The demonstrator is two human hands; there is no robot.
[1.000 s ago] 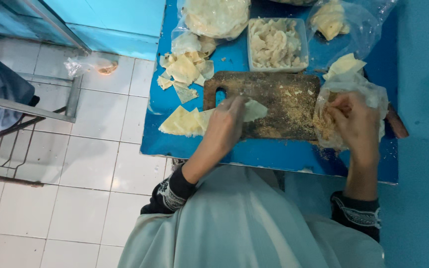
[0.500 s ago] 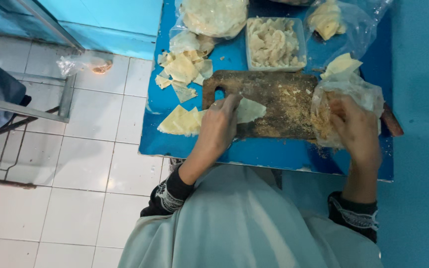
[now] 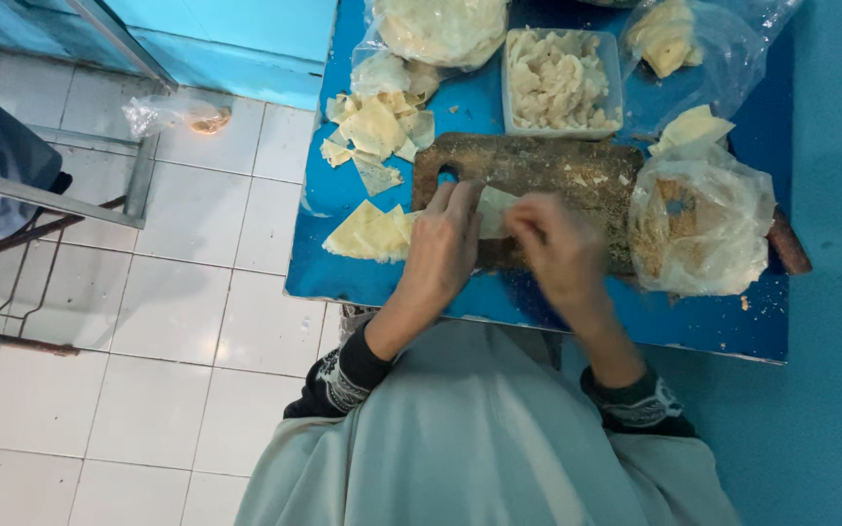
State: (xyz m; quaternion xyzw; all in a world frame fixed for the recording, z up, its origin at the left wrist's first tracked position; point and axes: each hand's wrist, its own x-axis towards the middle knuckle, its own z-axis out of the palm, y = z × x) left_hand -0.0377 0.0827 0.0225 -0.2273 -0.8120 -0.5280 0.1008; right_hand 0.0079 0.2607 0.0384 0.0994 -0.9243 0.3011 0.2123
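Note:
A brown wooden cutting board [image 3: 557, 170] dusted with crumbs lies on the blue table [image 3: 538, 302]. A pale square dough sheet [image 3: 492, 209] rests on the board's near left part. My left hand [image 3: 440, 248] lies on the board's edge and touches that sheet. My right hand [image 3: 557, 248], blurred, sits right beside it over the same sheet, fingers curled; whether it grips the sheet cannot be told. A clear plastic bag [image 3: 699, 229] with crumbs and a pale ring inside stands at the board's right end.
Cut dough pieces [image 3: 377, 131] and a folded stack [image 3: 367, 234] lie left of the board. A clear tub of dough strips [image 3: 557, 83] and bagged dough [image 3: 436, 29] [image 3: 669, 34] sit at the back. White tiled floor [image 3: 187, 292] and a metal frame [image 3: 70, 200] are to the left.
My right hand left the plastic bag on the right and came left onto the board next to my left hand. The left hand stayed on the dough sheet.

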